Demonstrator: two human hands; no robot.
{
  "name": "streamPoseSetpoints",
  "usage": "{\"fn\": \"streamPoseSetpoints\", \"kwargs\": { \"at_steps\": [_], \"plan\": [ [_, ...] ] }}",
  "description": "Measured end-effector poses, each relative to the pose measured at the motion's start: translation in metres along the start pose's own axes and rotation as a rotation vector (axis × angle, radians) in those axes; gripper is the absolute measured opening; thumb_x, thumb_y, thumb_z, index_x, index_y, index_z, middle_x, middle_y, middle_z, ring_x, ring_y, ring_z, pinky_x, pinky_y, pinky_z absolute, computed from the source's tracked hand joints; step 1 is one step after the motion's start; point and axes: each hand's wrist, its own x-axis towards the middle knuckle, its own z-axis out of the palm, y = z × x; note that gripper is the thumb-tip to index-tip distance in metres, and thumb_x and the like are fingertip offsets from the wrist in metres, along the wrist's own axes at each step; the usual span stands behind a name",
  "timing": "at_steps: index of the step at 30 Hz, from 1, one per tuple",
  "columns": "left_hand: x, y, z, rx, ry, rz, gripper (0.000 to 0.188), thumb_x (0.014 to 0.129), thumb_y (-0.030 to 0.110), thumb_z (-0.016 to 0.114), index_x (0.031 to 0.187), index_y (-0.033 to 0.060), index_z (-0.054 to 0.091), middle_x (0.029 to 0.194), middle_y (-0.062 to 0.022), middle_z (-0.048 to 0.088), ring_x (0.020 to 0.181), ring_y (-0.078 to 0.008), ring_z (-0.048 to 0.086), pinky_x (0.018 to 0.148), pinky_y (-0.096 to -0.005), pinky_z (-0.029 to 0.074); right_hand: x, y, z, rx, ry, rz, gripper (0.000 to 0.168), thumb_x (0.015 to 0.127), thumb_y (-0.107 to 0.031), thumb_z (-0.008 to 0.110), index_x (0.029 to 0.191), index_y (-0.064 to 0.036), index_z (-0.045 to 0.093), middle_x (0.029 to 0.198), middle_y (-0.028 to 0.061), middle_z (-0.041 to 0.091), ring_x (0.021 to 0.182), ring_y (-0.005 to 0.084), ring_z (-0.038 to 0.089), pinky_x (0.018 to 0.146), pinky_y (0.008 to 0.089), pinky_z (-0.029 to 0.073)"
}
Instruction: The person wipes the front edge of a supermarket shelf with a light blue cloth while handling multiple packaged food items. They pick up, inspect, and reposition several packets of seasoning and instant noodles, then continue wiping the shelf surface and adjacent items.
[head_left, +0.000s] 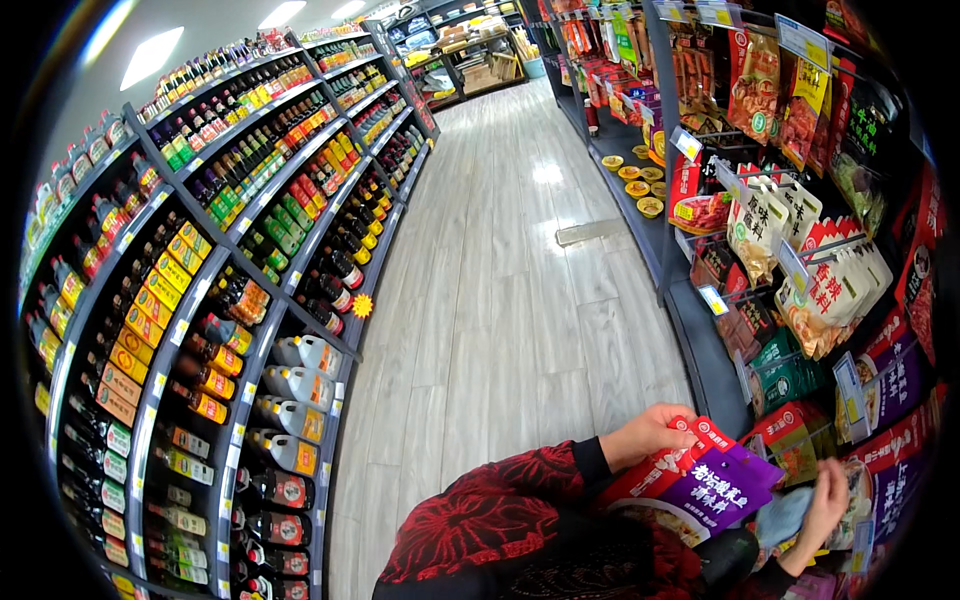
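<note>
My left hand (657, 436) grips the top edge of red and purple seasoning packets (716, 480), held upright in front of my body at the lower right. To the right of them is my right hand (823, 499), raised beside the packets hanging on the rack, its fingers bent close together; whether it touches or holds anything I cannot tell. Purple and red seasoning packets (892, 480) hang just beyond it. A red and green packet (791, 439) hangs above, between the two hands.
Hanging rack hooks hold white dipping-sauce pouches (832, 289) and green packets (784, 367) at the right. Small yellow-lidded tubs (637, 187) sit on the bottom shelf (652, 240). Across the wooden-look floor (480, 315), shelves hold sauce bottles and large plastic jugs (300, 382).
</note>
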Motion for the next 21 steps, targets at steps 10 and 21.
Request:
{"fn": "streamPoseSetpoints", "kwargs": {
  "at_steps": [10, 21],
  "plan": [
    [-0.049, 0.016, 0.008, -0.108, -0.103, 0.024, 0.014, 0.074, 0.002, 0.058, 0.088, -0.0002, 0.055, 0.082, -0.0082, 0.062, 0.071, -0.0124, 0.060, 0.066, -0.0251, 0.049, -0.080, -0.077, 0.045, 0.437, -0.202, 0.005, 0.042, 0.069, -0.005, 0.058, 0.110, 0.003, 0.049, 0.083, 0.0030, 0.056, 0.069, 0.0068, 0.048, 0.063, 0.0181, 0.037],
    [-0.072, 0.030, 0.015, 0.321, -0.103, -0.008, 0.017, 0.067, 0.001, 0.060, 0.084, -0.0022, 0.059, 0.080, -0.0063, 0.061, 0.072, -0.0119, 0.057, 0.066, -0.0251, 0.046, -0.102, -0.113, 0.023, 0.478, -0.819, 0.122, 0.050, 0.060, -0.033, 0.074, 0.091, 0.003, 0.058, 0.082, 0.0047, 0.060, 0.075, 0.0095, 0.053, 0.067, 0.0231, 0.042]
  ]
}}
